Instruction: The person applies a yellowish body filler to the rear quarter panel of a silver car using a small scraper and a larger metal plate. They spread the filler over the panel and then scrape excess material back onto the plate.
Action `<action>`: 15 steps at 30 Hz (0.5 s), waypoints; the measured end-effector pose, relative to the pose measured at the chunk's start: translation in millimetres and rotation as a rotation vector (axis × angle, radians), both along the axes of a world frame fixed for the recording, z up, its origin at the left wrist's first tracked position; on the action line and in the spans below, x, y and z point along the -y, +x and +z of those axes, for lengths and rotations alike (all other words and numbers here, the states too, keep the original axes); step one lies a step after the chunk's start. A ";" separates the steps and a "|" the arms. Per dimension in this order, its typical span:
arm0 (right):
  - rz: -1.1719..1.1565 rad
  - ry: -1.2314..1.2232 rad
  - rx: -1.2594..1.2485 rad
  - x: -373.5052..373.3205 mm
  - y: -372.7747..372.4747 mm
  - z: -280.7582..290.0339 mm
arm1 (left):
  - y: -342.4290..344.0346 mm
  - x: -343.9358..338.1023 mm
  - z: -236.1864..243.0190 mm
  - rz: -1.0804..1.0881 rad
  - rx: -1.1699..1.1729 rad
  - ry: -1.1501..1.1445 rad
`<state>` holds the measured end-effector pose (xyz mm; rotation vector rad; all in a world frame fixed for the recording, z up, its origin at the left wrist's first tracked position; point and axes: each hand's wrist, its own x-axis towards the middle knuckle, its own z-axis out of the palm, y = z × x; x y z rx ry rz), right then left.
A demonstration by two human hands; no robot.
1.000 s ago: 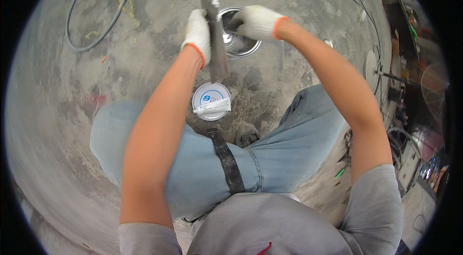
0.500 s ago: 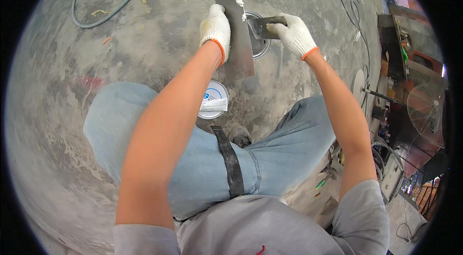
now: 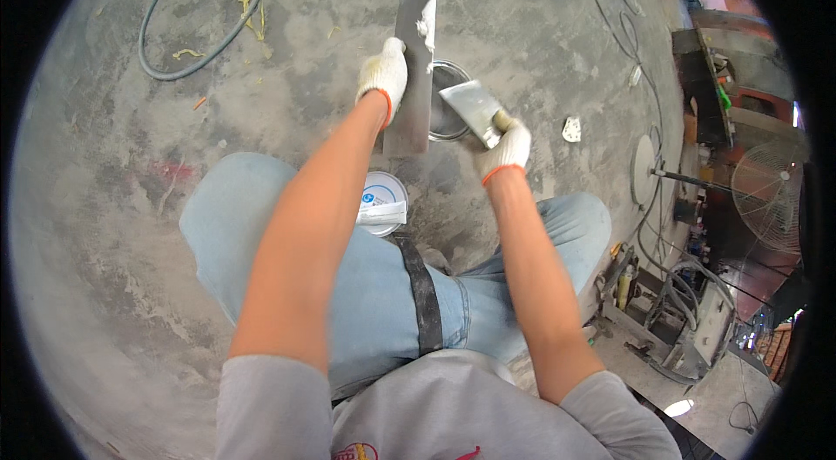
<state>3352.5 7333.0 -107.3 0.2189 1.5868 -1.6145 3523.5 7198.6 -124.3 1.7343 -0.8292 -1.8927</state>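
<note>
My left hand (image 3: 383, 77), in a white knit glove, grips a long flat metal blade (image 3: 414, 99) with a lump of white putty (image 3: 427, 23) along its right edge. My gloved right hand (image 3: 509, 147) is closed on a putty knife (image 3: 475, 112); its broad blade is turned up and points to the upper left, apart from the long blade. Below both tools stands a round open can (image 3: 451, 136), partly covered by them. How the left fingers wrap the long blade is partly hidden.
A round lid (image 3: 383, 190) with a white tube (image 3: 381, 214) on it lies between my legs. A grey hose (image 3: 144, 33) loops at the upper left. On the right are a cable (image 3: 623, 33), a standing fan (image 3: 771, 194) and a speckled white scrap (image 3: 571, 129).
My right hand has drawn back toward me and turned the putty knife, taking it off the long blade. The long blade has tilted slightly and shifted nearer to me.
</note>
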 end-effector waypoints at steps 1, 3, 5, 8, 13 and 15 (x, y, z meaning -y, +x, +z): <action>-0.022 -0.019 -0.032 7.6 -11.7 -3.1 | 3.6 -12.5 2.1 -0.021 0.059 -0.004; 0.124 -0.010 -0.108 27.4 -42.4 -2.7 | 12.1 -45.8 4.8 -0.032 0.172 0.016; 0.225 -0.055 -0.021 42.1 -64.4 0.1 | 18.6 -57.1 2.5 -0.041 0.295 0.007; 0.246 0.096 -0.321 34.1 -68.4 9.2 | 15.5 -28.1 -11.6 0.270 0.038 -0.062; 0.134 0.150 -0.180 -13.8 -19.2 20.2 | -3.3 19.8 -36.4 0.387 -0.353 0.071; 0.044 0.138 0.041 -9.8 -6.9 17.3 | -3.3 8.2 -38.2 0.351 -0.306 0.039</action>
